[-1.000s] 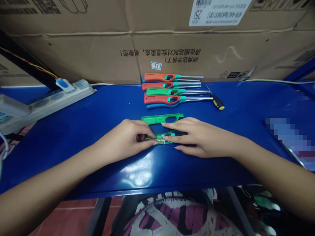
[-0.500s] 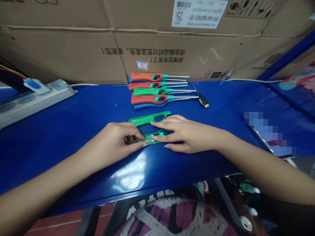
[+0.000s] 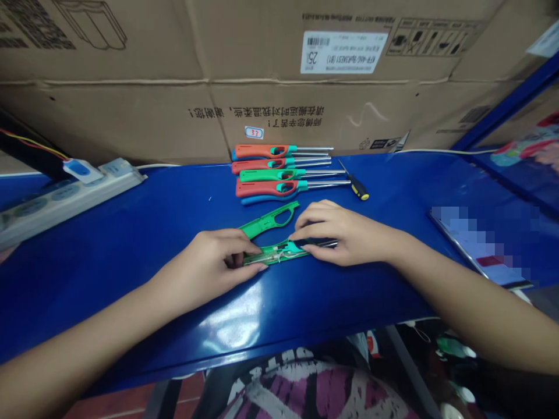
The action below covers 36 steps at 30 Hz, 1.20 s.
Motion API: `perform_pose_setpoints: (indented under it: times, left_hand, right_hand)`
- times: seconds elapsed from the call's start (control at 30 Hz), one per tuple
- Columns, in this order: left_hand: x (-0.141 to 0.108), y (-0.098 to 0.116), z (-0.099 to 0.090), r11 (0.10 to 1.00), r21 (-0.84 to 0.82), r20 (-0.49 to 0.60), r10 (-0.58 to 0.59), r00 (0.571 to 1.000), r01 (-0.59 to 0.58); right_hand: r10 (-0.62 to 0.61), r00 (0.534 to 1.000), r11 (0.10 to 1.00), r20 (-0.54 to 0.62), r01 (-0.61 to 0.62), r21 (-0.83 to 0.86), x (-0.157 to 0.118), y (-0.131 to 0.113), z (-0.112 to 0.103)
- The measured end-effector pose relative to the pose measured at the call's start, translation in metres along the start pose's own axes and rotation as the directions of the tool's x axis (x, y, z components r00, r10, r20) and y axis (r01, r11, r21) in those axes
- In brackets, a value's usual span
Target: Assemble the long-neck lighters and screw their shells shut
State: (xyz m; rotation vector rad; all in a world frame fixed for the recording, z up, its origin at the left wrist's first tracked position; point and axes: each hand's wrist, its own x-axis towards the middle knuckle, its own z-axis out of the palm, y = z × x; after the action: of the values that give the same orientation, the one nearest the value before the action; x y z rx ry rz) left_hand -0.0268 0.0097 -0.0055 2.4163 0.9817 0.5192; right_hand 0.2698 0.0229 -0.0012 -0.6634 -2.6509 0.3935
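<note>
An opened green gas lighter [image 3: 279,256] lies on the blue table with its inner parts showing, among them a clear tube and a teal trigger. My left hand [image 3: 218,256] is closed on its handle end, thumb along the near side and fingers on the far side. At the front end my right hand [image 3: 334,233] has its thumb and fingers closed around the lighter by the trigger; a metal barrel shows partly beneath them. The loose green half shell [image 3: 271,221] lies just behind, its inside facing up, one end hidden by my left hand.
Several assembled lighters [image 3: 271,188] lie in a row behind, near a screwdriver [image 3: 359,189]. At left is a power strip [image 3: 87,189]. A flat screen-like object [image 3: 484,247] lies at right. A cardboard box [image 3: 152,122] stands along the back.
My right hand has moved right, from the lighter's middle to its front end, and its fingers have curled in. The loose half shell has turned slightly. My left hand keeps its hold.
</note>
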Motion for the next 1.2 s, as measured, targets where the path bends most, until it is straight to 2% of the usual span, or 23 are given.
perform_pose_setpoints:
  times: [0.13,0.23,0.33,0.43,0.67,0.83,1.0,1.2]
  left_hand:
    - [-0.002,0.001,-0.004,0.999,0.025,-0.017,0.038,0.999,-0.038]
    - [-0.002,0.006,-0.008,0.989,0.076,-0.025,0.127,0.992,-0.125]
    - [-0.001,0.012,-0.008,0.964,0.132,0.016,0.233,0.972,-0.233]
    - [-0.001,0.014,0.0,0.938,0.172,0.083,0.292,0.953,-0.302]
    - [0.0,0.009,0.02,0.931,0.205,0.121,0.283,0.951,-0.303]
    - [-0.001,0.006,0.023,0.937,0.173,0.114,0.286,0.951,-0.303]
    - [0.0,0.002,0.026,0.943,0.108,0.055,0.31,0.949,-0.315]
    - [0.001,0.001,0.028,0.946,0.07,0.049,0.314,0.948,-0.317]
  right_hand:
    - [0.039,0.999,0.999,-0.006,-0.04,-0.036,-0.004,0.001,-0.008]
    - [0.039,0.999,0.998,0.005,-0.039,-0.044,-0.004,0.0,-0.01]
    - [0.043,0.998,0.999,0.046,-0.042,-0.034,-0.003,-0.003,-0.009]
    - [0.052,0.994,0.998,0.1,-0.047,-0.046,-0.002,-0.003,-0.007]
    - [0.068,0.991,0.998,0.116,-0.067,-0.014,-0.003,-0.001,-0.006]
    - [0.071,0.988,0.997,0.135,-0.07,-0.01,-0.003,-0.003,-0.005]
    - [0.087,0.983,0.996,0.162,-0.085,-0.02,-0.001,-0.004,-0.005]
    - [0.097,0.985,0.985,0.144,-0.115,0.126,-0.002,-0.002,-0.004]
